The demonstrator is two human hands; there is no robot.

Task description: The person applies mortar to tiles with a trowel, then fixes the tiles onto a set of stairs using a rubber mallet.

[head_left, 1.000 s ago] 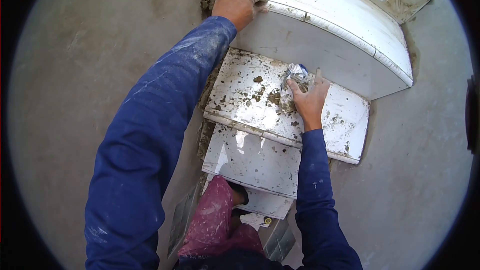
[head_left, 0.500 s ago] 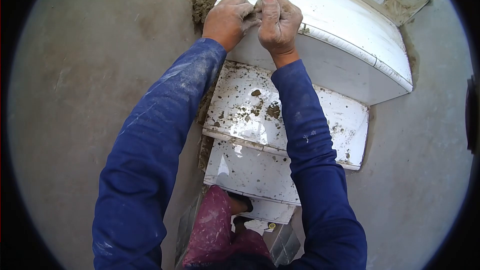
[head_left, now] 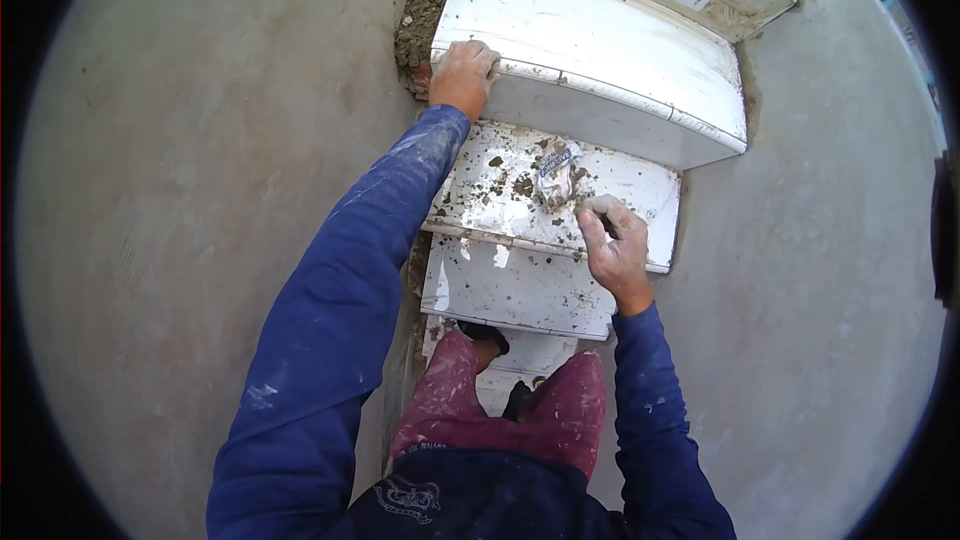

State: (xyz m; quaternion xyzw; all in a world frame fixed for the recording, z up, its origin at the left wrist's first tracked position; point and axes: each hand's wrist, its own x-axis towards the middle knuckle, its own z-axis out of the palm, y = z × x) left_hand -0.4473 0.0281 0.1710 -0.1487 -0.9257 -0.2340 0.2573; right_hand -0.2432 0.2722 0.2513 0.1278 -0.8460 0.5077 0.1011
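My left hand (head_left: 465, 78) rests at the left end of a white step (head_left: 600, 15), its fingers bent together over the front edge. Lower and to the right, my right hand (head_left: 618, 252) is curled, thumb and fingertips pinched close together. Whatever is between those fingertips is too small to make out. Just up and left of them a crumpled, printed plastic wrapper (head_left: 554, 178) lies on the dirty white tread (head_left: 640, 185). Dark crumbs of debris (head_left: 522, 185) are scattered on that tread.
More white steps go up at the top and down to my feet (head_left: 485, 335). Grey plastered walls stand to the left (head_left: 220, 140) and right (head_left: 800, 290). Rough mortar (head_left: 425, 10) lines the left side of the upper steps.
My hands have come apart: the left is now on the step edge, the right has moved down and right. The wrapper now shows on the tread. The view has shifted.
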